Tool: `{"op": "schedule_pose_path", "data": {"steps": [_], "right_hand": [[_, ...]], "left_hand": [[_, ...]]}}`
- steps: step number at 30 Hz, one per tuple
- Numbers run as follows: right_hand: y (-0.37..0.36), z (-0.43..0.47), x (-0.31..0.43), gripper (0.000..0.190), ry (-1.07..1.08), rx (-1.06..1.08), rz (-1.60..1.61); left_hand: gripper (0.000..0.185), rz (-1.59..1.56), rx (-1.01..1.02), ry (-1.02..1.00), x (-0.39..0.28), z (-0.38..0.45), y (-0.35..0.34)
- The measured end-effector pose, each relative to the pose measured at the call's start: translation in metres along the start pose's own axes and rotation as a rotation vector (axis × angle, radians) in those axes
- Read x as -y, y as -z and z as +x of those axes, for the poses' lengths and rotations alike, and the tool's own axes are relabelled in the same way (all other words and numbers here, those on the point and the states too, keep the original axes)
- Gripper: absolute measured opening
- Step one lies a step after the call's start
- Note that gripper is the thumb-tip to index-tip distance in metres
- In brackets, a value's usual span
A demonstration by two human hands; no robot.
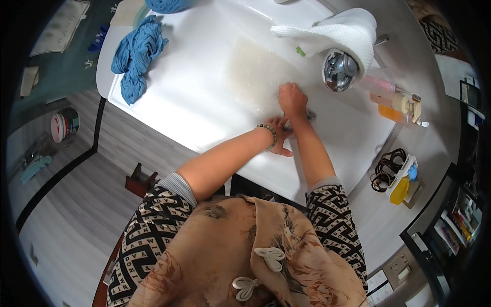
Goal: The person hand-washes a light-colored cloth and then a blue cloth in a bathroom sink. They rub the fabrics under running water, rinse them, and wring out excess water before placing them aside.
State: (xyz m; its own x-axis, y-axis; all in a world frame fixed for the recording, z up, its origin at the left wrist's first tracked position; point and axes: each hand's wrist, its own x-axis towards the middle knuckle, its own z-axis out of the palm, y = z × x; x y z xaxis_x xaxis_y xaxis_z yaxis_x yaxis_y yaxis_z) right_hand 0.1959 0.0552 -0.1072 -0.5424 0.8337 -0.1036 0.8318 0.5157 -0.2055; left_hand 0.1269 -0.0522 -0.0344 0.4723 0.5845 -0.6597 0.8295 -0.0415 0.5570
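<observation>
Both my hands are in a white basin with a shallow patch of cloudy water. My left hand (280,135), wearing a beaded bracelet, lies low against the basin with its fingers apart. Just beyond it and crossing close, my right hand (293,99) has its fingers curled down; whether they hold anything is hidden. A small dark, wet-looking thing (311,115) shows beside my right wrist and between the hands; I cannot tell what it is. A twisted blue cloth (140,53) rests over the basin's left edge, and another blue cloth (167,4) is at the top.
A white towel (345,28) drapes over the chrome faucet (339,71). Right of the basin stand a pump bottle (401,103) and toothbrushes (415,97). Dark hair ties (385,169) lie beside a white holder with yellow and blue items. A small dark red stool (140,180) is at lower left.
</observation>
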Motion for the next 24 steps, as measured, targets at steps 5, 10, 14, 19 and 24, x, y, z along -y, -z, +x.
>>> {"op": "schedule_pose_path", "data": {"steps": [5, 10, 14, 19, 24], "right_hand": [[0.036, -0.022, -0.026, 0.022, 0.12, -0.011, 0.108], [0.058, -0.113, -0.014, 0.024, -0.052, 0.18, 0.356], [0.019, -0.079, -0.007, 0.018, -0.029, 0.058, 0.154], [0.006, -0.004, -0.02, 0.021, 0.026, -0.129, 0.0], [0.046, -0.047, -0.021, 0.026, 0.039, 0.136, 0.265]], "left_hand": [[0.083, 0.059, 0.026, 0.083, -0.006, -0.009, 0.007], [0.09, 0.134, 0.123, 0.116, -0.009, -0.004, 0.009], [0.096, 0.179, 0.135, 0.081, 0.002, 0.005, 0.012], [0.089, 0.117, 0.009, 0.125, -0.003, 0.001, 0.009], [0.082, 0.063, 0.032, 0.199, -0.013, -0.009, 0.006]]}}
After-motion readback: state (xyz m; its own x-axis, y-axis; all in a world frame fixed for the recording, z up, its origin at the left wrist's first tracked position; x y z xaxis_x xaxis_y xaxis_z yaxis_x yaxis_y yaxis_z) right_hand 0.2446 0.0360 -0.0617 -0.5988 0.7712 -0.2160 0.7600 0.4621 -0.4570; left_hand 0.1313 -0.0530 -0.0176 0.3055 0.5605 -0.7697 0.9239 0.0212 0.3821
